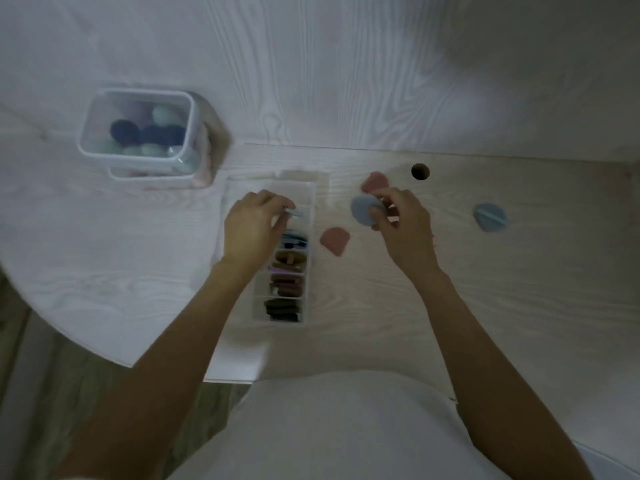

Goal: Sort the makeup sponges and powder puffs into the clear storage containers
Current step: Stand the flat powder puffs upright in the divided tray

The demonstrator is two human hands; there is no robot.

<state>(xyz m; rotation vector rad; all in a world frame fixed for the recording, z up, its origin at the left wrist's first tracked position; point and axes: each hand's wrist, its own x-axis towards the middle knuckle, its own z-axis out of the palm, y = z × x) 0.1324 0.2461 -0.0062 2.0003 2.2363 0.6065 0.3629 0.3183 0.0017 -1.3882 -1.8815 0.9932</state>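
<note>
A long clear divided organiser (310, 194) lies in front of me, its near compartments packed with blue, tan, maroon and dark puffs. My left hand (251, 225) hovers over its far end, fingertips pinched on a pale blue puff (296, 213). My right hand (403, 225) holds a round blue powder puff (363, 211) just above the table. Loose on the table lie a pink puff (335, 240), another pink puff (374, 181) behind my right fingers, and a blue puff with a strap (491, 217). A clear tub (138, 157) at the back left holds several egg-shaped sponges.
A round cable hole (420, 171) sits in the pale wooden desk (485, 289) just beyond my right hand. A rounded white tabletop (86, 254) adjoins the desk on the left, and the tub stands on it. The desk's front edge runs close to my body.
</note>
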